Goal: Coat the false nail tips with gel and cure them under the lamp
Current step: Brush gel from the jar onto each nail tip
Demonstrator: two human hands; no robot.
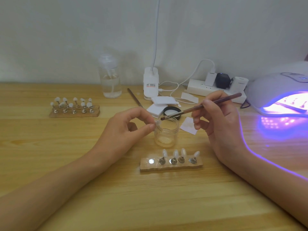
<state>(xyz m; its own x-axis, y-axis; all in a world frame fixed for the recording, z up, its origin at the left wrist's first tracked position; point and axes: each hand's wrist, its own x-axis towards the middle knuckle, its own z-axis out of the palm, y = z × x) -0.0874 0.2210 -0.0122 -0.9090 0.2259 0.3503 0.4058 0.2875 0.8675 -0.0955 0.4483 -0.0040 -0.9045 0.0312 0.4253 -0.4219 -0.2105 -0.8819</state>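
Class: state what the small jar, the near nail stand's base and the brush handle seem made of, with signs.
Small jar: clear glass or plastic, glossy; table shows through. Nail stand base: seemingly pale wood, matte, rough edges. Brush handle: probably lacquered wood, reddish-brown sheen.

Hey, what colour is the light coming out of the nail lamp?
Violet-purple, glowing from the open front of the nail lamp. It shows best in the head view.

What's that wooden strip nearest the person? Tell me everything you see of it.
The wooden strip is a pale, rough-edged block lying flat on the table, just nearer than the glass jar. It bears five metal spots in a row: four carry small metal stands topped with whitish nail tips; the leftmost is bare and shiny. Nothing else touches it.
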